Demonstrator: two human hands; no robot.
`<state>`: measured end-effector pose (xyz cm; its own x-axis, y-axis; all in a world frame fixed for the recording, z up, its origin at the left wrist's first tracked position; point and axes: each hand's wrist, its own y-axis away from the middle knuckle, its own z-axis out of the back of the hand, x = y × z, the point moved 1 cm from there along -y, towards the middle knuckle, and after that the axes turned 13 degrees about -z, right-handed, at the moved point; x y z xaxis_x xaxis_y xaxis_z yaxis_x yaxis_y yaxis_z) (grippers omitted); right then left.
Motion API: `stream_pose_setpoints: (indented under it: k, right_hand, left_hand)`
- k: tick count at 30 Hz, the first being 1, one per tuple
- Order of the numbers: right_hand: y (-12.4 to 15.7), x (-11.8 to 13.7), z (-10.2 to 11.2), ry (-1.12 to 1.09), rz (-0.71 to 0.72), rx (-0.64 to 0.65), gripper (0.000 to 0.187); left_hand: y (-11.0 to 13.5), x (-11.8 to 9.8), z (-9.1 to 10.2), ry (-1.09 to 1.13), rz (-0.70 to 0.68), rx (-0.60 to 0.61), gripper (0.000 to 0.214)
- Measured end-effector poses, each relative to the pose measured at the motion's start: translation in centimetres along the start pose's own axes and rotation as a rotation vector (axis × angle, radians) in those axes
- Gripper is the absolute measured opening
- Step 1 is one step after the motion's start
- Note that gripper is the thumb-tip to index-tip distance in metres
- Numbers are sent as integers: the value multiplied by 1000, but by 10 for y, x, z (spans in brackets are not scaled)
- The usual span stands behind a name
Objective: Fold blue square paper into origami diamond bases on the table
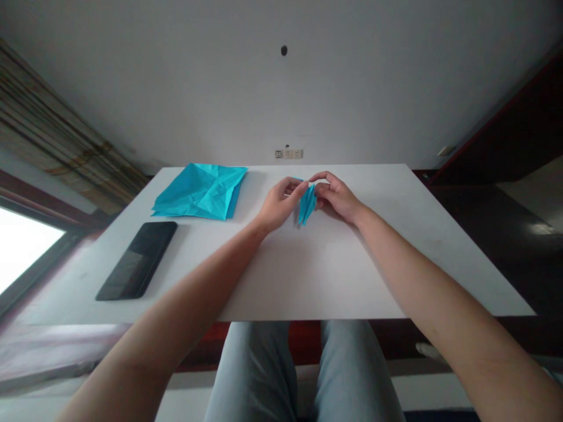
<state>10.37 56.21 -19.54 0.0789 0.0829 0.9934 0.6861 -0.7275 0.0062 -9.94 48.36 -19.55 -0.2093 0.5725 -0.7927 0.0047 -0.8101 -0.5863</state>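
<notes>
My left hand (280, 205) and right hand (335, 197) have their fingers closed on the folded blue paper (307, 205), which sits between them, near the far edge of the desk (325, 275).

Most likely a room in a home, perhaps a small study, with nothing of a lab or a shop about it. Behind the white bench (316, 281), a bare painted wall (176, 88), and on it a row of household wall sockets (288, 153) just above the bench's far edge. Left of the bench, a bright window (26, 252) with a long striped curtain (57, 117) hanging beside it. Right of the bench, dark wooden furniture (519, 129) with a reddish edge, and a dark polished floor (484, 246) below it. On the bench, everyday things only: a black phone (136, 261) and a crumpled sheet of blue paper (200, 190).
</notes>
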Motion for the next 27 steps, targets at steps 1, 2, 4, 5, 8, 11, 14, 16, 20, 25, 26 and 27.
stream_pose_setpoints:
  k: [1,2,4,5,8,11,14,16,20,25,26,27]
  right_hand:
    - [0,-1,0,-13,-1,-9,52]
    - [0,-1,0,-22,-3,-19,54]
    - [-1,-2,1,-34,0,-40,56]
    - [-1,-1,1,-38,5,-47,56]
    - [-1,1,0,-44,18,-43,55]
    - [0,4,-1,-39,16,-46,55]
    - [1,6,-1,-26,11,-73,61]
    - [1,7,-2,-15,12,-105,64]
    - [0,7,-2,-2,25,-149,63]
    - [-1,6,0,-32,25,-195,61]
    - [-1,5,0,-33,20,-205,61]
    - [-2,5,0,-31,13,-214,61]
  left_hand:
    - [1,-1,-1,58,10,17,48]
    - [1,-1,-3,105,21,27,51]
    - [1,1,-4,156,49,26,52]
    - [1,2,-3,162,63,18,50]
    - [0,4,-1,162,83,4,43]
    - [1,1,0,204,93,40,43]
    - [1,1,1,224,112,46,40]
    - [0,4,0,227,119,26,33]
    - [-1,10,0,275,129,29,28]
    - [2,8,0,310,126,64,45]
    - [2,7,1,315,128,73,49]
    - [3,7,1,316,129,84,52]
